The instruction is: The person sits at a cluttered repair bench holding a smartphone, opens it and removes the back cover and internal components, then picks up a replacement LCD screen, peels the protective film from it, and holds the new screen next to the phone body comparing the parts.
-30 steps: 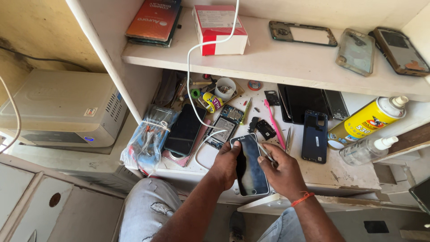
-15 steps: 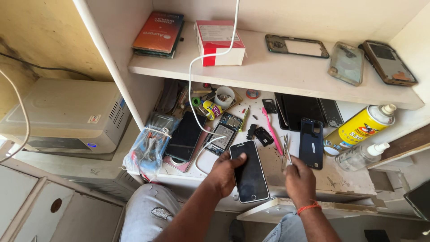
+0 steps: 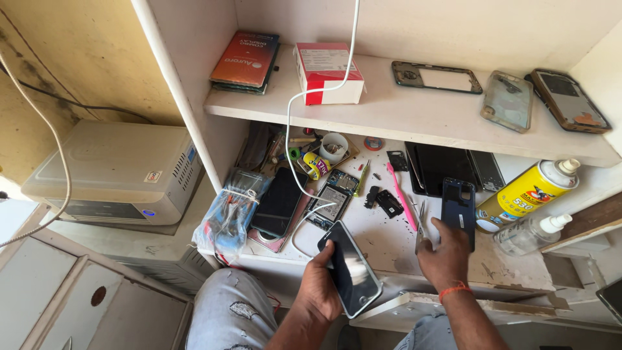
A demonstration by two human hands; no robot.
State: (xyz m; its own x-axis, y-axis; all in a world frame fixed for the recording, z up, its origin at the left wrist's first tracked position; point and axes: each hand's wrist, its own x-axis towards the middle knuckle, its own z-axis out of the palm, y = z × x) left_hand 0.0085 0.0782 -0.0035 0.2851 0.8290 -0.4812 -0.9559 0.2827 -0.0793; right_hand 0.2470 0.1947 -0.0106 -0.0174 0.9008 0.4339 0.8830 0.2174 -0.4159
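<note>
Right hand [image 3: 446,251] shifted off phone [image 3: 350,269] onto bench [image 3: 382,243], beside tweezers [image 3: 421,225]

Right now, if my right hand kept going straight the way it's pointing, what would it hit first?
The right hand points up the bench. Its fingers already reach the dark blue phone back cover, so that comes first, though depth is hard to judge.

left hand [image 3: 322,286] fingers curled, right hand [image 3: 444,254] reaching forward

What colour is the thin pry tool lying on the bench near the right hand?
Pink. The pry tool shows in the head view, beside the right hand.
</note>
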